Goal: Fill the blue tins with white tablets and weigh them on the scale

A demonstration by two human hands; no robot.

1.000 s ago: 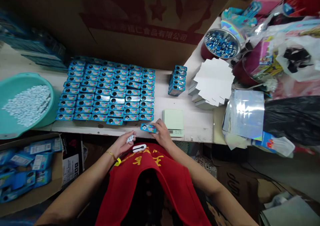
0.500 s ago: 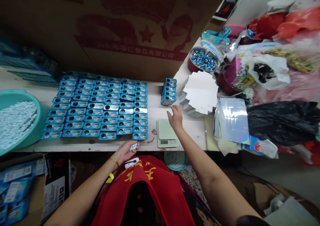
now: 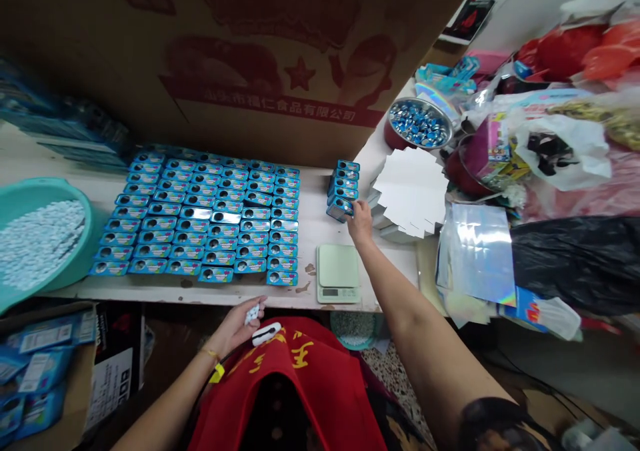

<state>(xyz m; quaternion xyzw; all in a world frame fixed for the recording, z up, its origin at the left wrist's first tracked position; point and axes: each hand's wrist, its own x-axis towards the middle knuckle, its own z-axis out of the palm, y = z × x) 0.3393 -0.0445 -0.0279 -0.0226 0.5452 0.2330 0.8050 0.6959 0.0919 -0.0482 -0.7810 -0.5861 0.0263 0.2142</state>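
Palm up, my left hand (image 3: 243,322) holds a small heap of white pieces (image 3: 253,314) in front of the table edge, fingers curled round them. My right hand (image 3: 359,220) pinches the nearest blue box (image 3: 340,208) of a short column of blue boxes (image 3: 345,179). That box sits slightly out of line with the others. A pale green scale (image 3: 339,267) lies just below it, with nothing on its plate. Several rows of blue boxes (image 3: 192,214) with round dark windows cover the table's left part.
At the left stands a green basin (image 3: 83,254) of white pieces. A large carton (image 3: 270,131) rises behind the rows. Right of the column are stacked white cards (image 3: 413,188), a metal bowl (image 3: 447,138) of blue-silver pieces, silvery sheets (image 3: 480,251) and a black bag (image 3: 575,254).
My right hand has reached the column's nearest box and taken hold of it, pulling it slightly out of line. My left hand, still with the white pieces, has moved down and left.
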